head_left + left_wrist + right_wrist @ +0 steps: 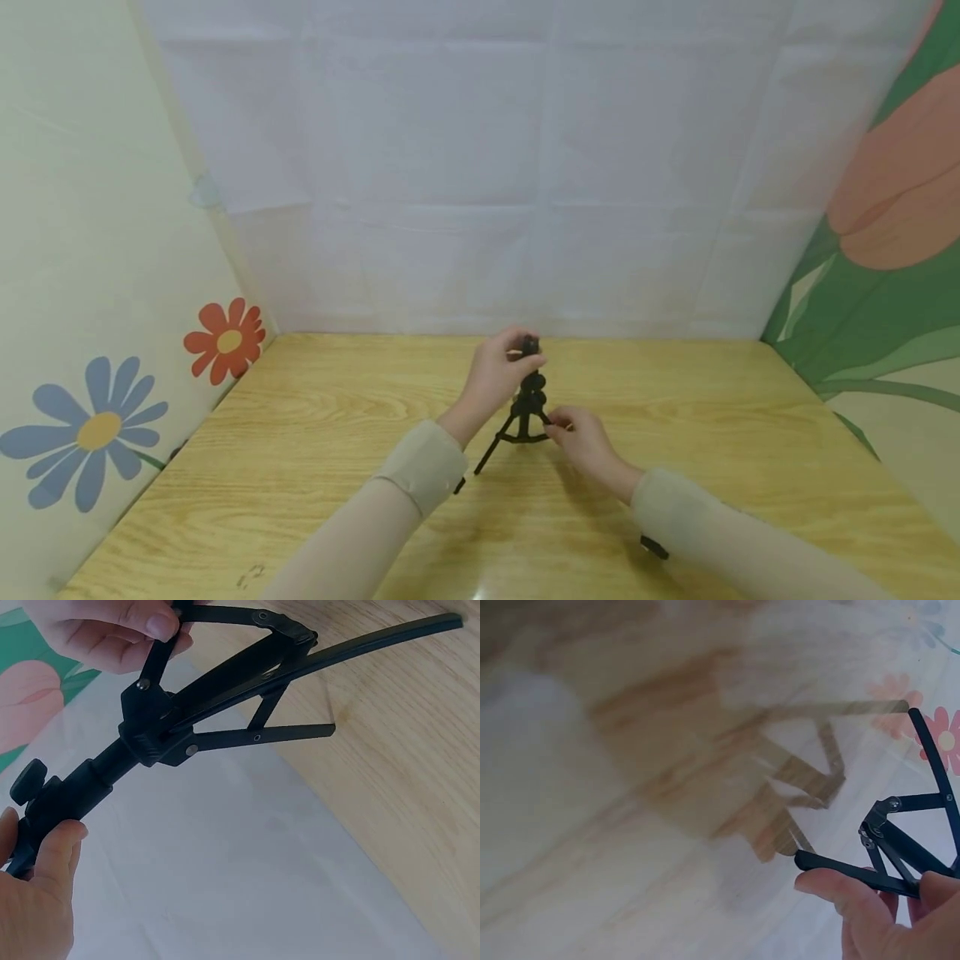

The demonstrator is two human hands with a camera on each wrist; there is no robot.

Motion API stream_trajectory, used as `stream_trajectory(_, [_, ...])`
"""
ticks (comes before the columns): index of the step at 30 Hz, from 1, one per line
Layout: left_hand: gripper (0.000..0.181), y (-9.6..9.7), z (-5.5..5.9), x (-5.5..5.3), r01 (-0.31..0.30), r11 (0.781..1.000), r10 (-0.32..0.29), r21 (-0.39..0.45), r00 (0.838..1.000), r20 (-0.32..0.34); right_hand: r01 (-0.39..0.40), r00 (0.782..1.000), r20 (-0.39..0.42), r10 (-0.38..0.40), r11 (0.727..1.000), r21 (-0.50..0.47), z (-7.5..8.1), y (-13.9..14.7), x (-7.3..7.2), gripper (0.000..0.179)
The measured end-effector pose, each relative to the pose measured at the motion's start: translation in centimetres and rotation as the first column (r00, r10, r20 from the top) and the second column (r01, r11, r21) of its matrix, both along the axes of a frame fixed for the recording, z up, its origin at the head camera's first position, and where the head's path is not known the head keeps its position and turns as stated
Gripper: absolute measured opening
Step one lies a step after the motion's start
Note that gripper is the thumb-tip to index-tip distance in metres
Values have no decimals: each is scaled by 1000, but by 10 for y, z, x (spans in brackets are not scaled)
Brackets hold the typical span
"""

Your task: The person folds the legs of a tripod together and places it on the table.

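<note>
A small black tripod (528,404) stands over the middle of the table with its legs partly spread; in the left wrist view its hub (150,724), braces and a knob (28,780) on the column show closely. My left hand (491,371) grips the upper column, thumb on one side. Lower down, my right hand (587,442) pinches the right leg between thumb and fingers. In the right wrist view, that leg (855,874) lies in the right hand (885,919), and the leg tips are off the tabletop.
The wood-grain table (337,467) reaches back to a white cloth (487,167) hanging behind it. Painted flowers (99,431) cover the left wall, and a large painted tulip (900,183) is on the right. The tripod casts a shadow or reflection on the tabletop.
</note>
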State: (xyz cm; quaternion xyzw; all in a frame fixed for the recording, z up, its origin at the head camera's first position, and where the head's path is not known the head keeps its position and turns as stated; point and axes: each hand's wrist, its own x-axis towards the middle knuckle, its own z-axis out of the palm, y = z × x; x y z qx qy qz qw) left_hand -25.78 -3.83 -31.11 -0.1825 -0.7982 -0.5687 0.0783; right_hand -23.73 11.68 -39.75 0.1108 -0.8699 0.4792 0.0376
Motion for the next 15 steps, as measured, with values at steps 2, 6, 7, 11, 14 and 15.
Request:
stream_trajectory(2, [24, 0, 0, 0, -1, 1000, 1, -3, 1000, -1, 6, 1000, 15, -6, 1000, -20, 0, 0, 0, 11])
stream_trajectory(6, [24, 0, 1, 1, -4, 1000, 4, -6, 1000, 1, 12, 1000, 11, -11, 999, -39, 0, 0, -1, 11])
stream_trajectory(7, [24, 0, 1, 1, -4, 1000, 4, -6, 1000, 2, 12, 1000, 10, -12, 999, -42, -1, 0, -1, 11])
stream_trajectory(11, [24, 0, 1, 1, 0, 1000, 0, -16, 1000, -4, 8, 1000, 19, -7, 999, -54, -1, 0, 0, 12])
stream_trajectory(14, [24, 0, 1, 1, 7, 1000, -7, -22, 1000, -11, 5, 1000, 19, -4, 999, -52, -1, 0, 0, 13])
stream_trajectory(15, [24, -1, 0, 1, 8, 1000, -8, -22, 1000, -10, 8, 1000, 20, -7, 999, -52, -1, 0, 0, 13])
